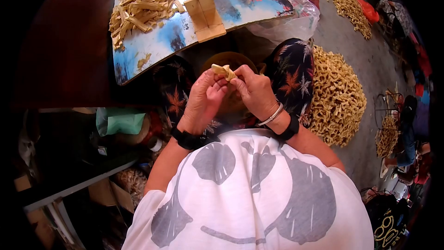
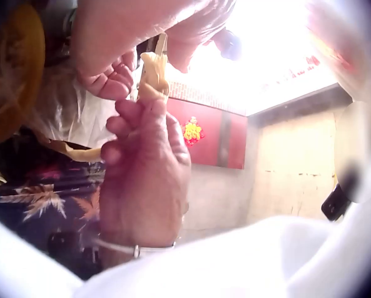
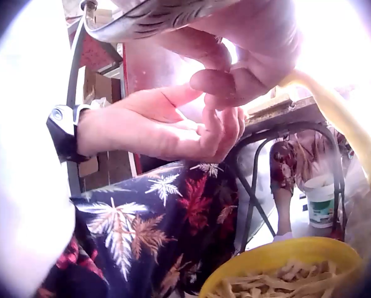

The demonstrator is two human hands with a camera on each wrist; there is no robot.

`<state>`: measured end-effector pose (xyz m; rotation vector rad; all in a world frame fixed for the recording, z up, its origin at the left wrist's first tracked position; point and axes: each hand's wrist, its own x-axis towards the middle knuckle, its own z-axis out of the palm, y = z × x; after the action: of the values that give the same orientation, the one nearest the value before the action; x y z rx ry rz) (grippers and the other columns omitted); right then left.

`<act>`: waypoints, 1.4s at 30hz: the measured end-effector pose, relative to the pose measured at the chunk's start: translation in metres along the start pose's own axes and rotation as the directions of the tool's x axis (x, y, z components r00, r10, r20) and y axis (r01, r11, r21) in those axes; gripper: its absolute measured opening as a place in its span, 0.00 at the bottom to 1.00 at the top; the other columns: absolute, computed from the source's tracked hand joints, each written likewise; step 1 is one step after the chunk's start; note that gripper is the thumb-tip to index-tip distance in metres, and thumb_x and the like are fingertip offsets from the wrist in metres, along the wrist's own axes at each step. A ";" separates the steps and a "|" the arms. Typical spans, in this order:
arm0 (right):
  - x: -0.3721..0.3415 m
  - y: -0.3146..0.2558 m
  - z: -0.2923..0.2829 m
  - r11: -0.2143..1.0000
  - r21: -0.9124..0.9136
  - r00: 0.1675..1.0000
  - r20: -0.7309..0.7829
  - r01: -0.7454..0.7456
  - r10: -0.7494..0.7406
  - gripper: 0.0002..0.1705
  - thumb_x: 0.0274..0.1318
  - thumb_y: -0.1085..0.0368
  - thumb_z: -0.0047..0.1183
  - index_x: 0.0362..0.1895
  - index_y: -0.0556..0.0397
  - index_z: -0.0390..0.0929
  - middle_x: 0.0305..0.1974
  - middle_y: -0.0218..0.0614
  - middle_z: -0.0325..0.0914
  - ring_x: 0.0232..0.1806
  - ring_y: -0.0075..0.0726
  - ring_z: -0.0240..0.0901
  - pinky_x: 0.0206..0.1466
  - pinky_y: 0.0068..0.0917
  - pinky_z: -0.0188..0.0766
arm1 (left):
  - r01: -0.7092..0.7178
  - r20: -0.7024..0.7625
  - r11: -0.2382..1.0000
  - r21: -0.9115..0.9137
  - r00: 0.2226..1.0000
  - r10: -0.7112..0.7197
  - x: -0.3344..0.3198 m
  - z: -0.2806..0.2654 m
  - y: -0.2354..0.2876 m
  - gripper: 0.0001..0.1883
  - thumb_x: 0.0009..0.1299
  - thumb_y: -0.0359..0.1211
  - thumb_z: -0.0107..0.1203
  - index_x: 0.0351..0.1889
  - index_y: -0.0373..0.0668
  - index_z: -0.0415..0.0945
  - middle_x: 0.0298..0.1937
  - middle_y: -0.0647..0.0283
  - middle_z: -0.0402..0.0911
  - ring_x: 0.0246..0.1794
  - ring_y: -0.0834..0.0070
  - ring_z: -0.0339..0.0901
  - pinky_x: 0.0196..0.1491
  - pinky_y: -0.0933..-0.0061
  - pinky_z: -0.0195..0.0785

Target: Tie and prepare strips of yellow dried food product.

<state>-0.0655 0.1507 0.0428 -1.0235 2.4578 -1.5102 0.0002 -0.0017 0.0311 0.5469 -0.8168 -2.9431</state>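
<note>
A small folded, pale yellow strip [image 1: 224, 71] [image 2: 153, 77] is between the two hands, above the lap. The right hand [image 1: 256, 92] [image 2: 145, 174] pinches its right end between thumb and fingers. At its other end the left hand [image 1: 203, 97] [image 2: 142, 31] holds it near the thumb tip, other fingers curled below. In the right wrist view, the right hand [image 3: 247, 62] and left hand [image 3: 167, 127] meet at the fingertips and largely hide the strip. Below them a yellow bowl [image 3: 285, 248] holds similar pieces.
Ahead is a patterned board [image 1: 162, 51] with a heap of strips [image 1: 143, 7] and an L-shaped wooden block [image 1: 206, 18]. Plastic sheeting [image 1: 296, 21] lies beside it. To the right, a large pile of twisted pieces [image 1: 337, 97] covers the floor, with another pile [image 1: 351, 11] farther off.
</note>
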 end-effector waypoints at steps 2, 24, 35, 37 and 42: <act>-0.001 0.002 0.006 0.998 -0.051 0.999 -0.029 -0.028 0.026 0.08 0.62 0.64 0.54 0.39 0.54 0.73 0.29 0.48 0.78 0.33 0.56 0.78 0.33 0.44 0.72 | -0.007 0.098 1.000 0.029 0.995 0.004 -0.001 -0.013 -0.015 0.14 0.74 0.30 0.55 0.56 0.40 0.72 0.52 0.61 0.77 0.53 0.73 0.74 0.60 0.70 0.67; 0.009 0.020 0.006 0.985 0.126 0.987 -0.092 -0.121 0.133 0.14 0.66 0.61 0.49 0.36 0.59 0.80 0.27 0.48 0.80 0.29 0.51 0.79 0.32 0.37 0.74 | -0.186 0.100 0.482 0.856 0.975 0.198 -0.003 0.003 -0.019 0.07 0.75 0.32 0.54 0.40 0.37 0.78 0.29 0.75 0.76 0.30 0.91 0.69 0.33 0.87 0.64; 0.016 0.023 -0.002 0.658 0.600 0.890 0.326 -0.456 0.319 0.10 0.61 0.60 0.58 0.35 0.54 0.79 0.24 0.26 0.77 0.24 0.17 0.72 0.26 0.16 0.69 | -0.244 0.121 0.492 0.836 0.956 0.269 -0.006 -0.002 -0.016 0.08 0.73 0.32 0.55 0.40 0.36 0.79 0.29 0.70 0.79 0.31 0.88 0.72 0.36 0.84 0.66; 0.014 0.023 0.002 0.660 0.621 0.904 0.340 -0.423 0.260 0.09 0.58 0.61 0.62 0.35 0.53 0.80 0.26 0.24 0.76 0.25 0.15 0.70 0.26 0.16 0.68 | -0.163 0.070 0.604 0.780 0.982 0.175 -0.009 0.004 -0.012 0.09 0.75 0.34 0.53 0.39 0.38 0.78 0.25 0.74 0.74 0.27 0.90 0.66 0.30 0.86 0.59; 0.026 0.031 -0.002 0.728 0.563 0.917 0.174 -0.392 0.359 0.09 0.52 0.63 0.66 0.32 0.54 0.80 0.24 0.21 0.74 0.25 0.13 0.64 0.28 0.17 0.63 | 0.091 -0.030 0.827 0.555 0.996 -0.090 -0.021 0.007 -0.005 0.12 0.77 0.38 0.51 0.32 0.43 0.74 0.18 0.81 0.56 0.15 0.90 0.48 0.20 0.84 0.42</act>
<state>-0.1016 0.1458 0.0253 -0.4029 1.7856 -1.8634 0.0177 0.0086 0.0413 0.6199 -1.7142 -2.7462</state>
